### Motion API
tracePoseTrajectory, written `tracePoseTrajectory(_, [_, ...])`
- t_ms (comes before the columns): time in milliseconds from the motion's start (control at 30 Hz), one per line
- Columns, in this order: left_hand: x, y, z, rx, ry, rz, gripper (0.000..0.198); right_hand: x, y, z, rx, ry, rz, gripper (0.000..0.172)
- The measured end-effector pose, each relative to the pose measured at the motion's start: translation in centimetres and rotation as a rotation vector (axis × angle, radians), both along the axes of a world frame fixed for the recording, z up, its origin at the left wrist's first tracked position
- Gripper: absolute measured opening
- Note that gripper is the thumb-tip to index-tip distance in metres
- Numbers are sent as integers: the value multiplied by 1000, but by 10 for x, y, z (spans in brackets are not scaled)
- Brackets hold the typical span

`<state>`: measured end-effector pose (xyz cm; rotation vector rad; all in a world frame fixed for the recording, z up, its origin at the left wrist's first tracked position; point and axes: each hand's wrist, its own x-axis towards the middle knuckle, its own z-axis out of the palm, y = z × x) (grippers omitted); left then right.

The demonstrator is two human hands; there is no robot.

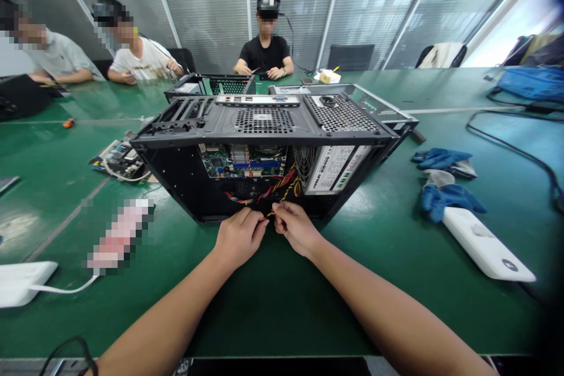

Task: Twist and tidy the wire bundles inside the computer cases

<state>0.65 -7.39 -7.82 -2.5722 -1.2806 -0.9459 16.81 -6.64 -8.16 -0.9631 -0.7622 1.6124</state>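
Observation:
A black computer case (176,155) lies on the green table with its open side facing me. Inside it are a motherboard (215,163) at the left and a power supply (337,170) with a white label at the right. Red, yellow and black cables (282,188) run down from the power supply. At the case's lower front edge, my left hand (240,235) pinches a thin yellow-and-black cable (270,214). Close beside it, my right hand (293,226) holds the same cable between thumb and fingers. Its end is hidden by my fingers.
Blue gloves (436,197) and a white power bank (489,244) lie at the right. A blurred-out phone (118,235) and a white cabled block (26,282) are at the left. A loose circuit board (117,158) lies left of the case. Several people sit across the table.

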Motion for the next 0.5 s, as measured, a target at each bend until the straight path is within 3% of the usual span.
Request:
tracePoseTrajectory(200, [2,3,-4,82,38,27,18,0,0,-2,23,-21,-4,44])
tracePoseTrajectory(500, [7,0,2,-16,33,50,22,1,1,-6,37,-27,9,44])
